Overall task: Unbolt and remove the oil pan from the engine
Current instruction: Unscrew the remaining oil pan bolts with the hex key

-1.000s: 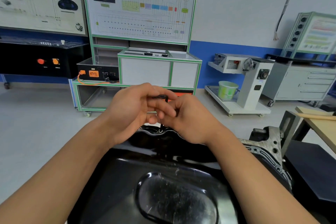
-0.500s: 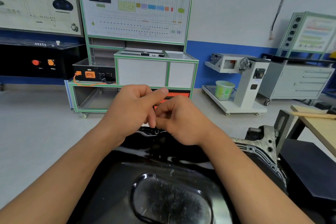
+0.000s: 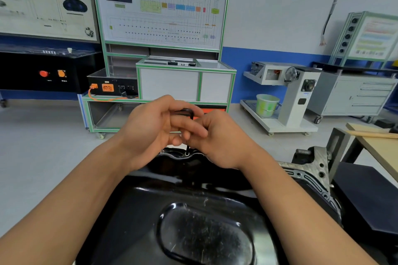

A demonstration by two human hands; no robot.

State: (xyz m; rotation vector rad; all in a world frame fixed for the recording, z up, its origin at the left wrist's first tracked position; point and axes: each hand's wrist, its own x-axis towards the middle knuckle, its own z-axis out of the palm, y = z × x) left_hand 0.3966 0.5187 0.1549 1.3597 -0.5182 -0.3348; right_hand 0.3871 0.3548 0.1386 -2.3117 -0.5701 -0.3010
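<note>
Oil pan (image 3: 193, 200) sits near and centre, black and glossy, still seated on the engine (image 3: 310, 170), whose grey casting shows to the right. Both hands meet over the pan's far edge. A black hex key (image 3: 183, 112) stands upright there, its tip in a bolt (image 3: 187, 153) on the far flange.

The left hand (image 3: 148, 129) is closed, with its fingers curled round the key's short top arm. The right hand (image 3: 224, 142) is closed too, its fingertips bunched on the shaft just above the bolt. It seems to pinch the shaft and steady it.

A second ago the short arm showed between the hands. Half a second ago it was hidden and the left thumb lay straight across. Now it shows again, reaching left from the bend. The hands have hardly shifted, and the pan has not moved at all.

My reading is that the hex key is being twirled round by the fingers rather than levered. That would mean this bolt is already broken loose and is being run out. How much thread is left cannot be told, because the hands cover most of the shaft. Whether other bolts remain cannot be seen either. The pan can only lift once they are all out.
</note>
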